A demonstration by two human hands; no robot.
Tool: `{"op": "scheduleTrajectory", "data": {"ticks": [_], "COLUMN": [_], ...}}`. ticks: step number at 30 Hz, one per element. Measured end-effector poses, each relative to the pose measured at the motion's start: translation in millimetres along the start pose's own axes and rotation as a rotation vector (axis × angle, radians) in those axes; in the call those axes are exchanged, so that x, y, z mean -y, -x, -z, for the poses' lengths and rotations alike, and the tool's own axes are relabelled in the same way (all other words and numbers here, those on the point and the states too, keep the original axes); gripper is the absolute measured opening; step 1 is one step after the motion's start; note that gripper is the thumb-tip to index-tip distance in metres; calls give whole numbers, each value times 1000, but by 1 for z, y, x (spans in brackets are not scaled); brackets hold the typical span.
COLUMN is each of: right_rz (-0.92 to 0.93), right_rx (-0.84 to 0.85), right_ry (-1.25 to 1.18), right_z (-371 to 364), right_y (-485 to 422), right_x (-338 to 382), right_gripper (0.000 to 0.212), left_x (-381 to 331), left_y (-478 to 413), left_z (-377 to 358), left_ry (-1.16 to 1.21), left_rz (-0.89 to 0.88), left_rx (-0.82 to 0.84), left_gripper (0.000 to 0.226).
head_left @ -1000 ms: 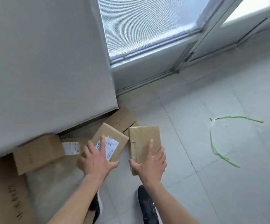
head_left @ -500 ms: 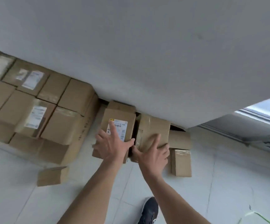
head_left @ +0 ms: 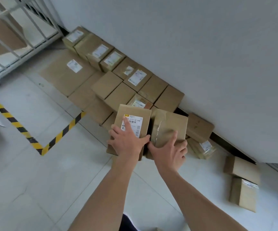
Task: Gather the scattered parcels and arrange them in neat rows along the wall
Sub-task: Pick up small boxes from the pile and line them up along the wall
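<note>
My left hand [head_left: 128, 141] grips a brown parcel with a white label [head_left: 135, 114], held above the floor. My right hand [head_left: 170, 151] grips a plain taped brown parcel [head_left: 170, 124] right beside it. Both parcels hang in front of the near end of a row of cardboard parcels [head_left: 118, 75] lined along the grey wall [head_left: 201, 47]. More loose parcels lie to the right: one against the wall [head_left: 199, 127], a labelled one [head_left: 203, 148], and two further right [head_left: 243, 169] [head_left: 243, 194].
A large flat carton [head_left: 68, 75] lies on the floor left of the row. A white metal cart [head_left: 10, 39] stands at the upper left. Yellow-black hazard tape [head_left: 51, 142] marks the tiled floor. My shoe [head_left: 128, 222] shows at the bottom.
My view has swung left from the window corner to the long row along the wall. Both hands kept their parcels and carried them toward the row's near end.
</note>
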State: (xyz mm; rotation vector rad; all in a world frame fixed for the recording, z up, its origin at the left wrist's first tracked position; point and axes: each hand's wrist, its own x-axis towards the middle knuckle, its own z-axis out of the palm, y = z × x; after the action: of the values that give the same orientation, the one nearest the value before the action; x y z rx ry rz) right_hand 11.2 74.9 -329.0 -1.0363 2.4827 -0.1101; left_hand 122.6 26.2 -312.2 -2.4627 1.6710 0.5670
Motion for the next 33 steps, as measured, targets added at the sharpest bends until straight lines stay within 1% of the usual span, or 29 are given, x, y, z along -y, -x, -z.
{"op": "scheduleTrajectory", "data": {"ticks": [6, 12, 18, 22, 29, 33], "right_rz": [49, 61, 23, -17, -24, -67], "right_rx": [11, 3, 3, -20, -31, -10], "right_ry": [13, 27, 63, 35, 58, 86], "right_z": [-22, -60, -114, -145, -179, -198], "right_y": [50, 66, 45, 19, 11, 4], "right_x": [101, 191, 299, 372, 484, 550], "right_gripper": [116, 116, 117, 117, 117, 116], "left_x": [82, 142, 180, 191, 238, 258], "left_y": [-58, -133, -246, -329, -431, -495], "left_z": [61, 92, 110, 123, 164, 188], "left_ry": [-52, -77, -86, -101, -100, -111], "left_rz": [25, 37, 27, -5, 1, -15], "left_rx": [-24, -22, -16, 9, 39, 63], "left_gripper": [125, 125, 124, 123, 124, 124]}}
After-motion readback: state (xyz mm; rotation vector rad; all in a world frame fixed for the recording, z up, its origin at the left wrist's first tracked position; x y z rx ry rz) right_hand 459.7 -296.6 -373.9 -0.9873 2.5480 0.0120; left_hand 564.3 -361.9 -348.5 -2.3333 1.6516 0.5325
